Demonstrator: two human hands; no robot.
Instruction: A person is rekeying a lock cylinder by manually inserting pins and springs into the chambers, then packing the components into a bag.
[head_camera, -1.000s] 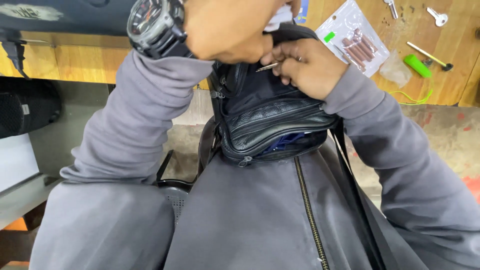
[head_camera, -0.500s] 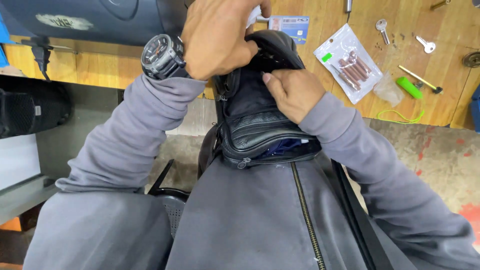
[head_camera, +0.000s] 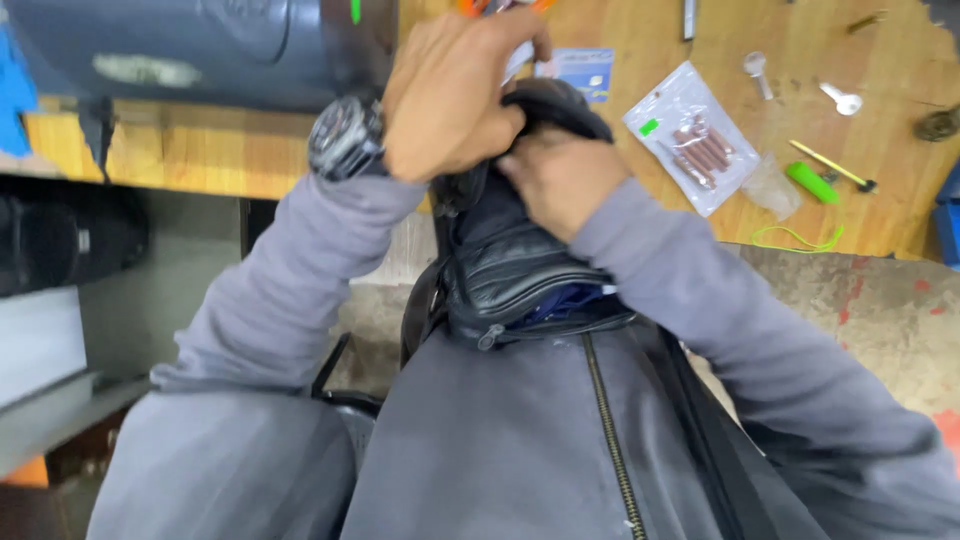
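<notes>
Left hand (head_camera: 450, 100), watch on wrist, clamped over the top of the black leather pouch (head_camera: 520, 260) worn at the chest. Right hand (head_camera: 560, 180) curled against the pouch's upper right, fingers hidden. Clear packet (head_camera: 690, 135) lay far right on the counter (head_camera: 880, 200).

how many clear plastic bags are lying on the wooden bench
2: a flat clear bag of brown rods right of the black pouch, and a small crumpled clear bag beside it, by the green piece. Hands may hide others.
</notes>
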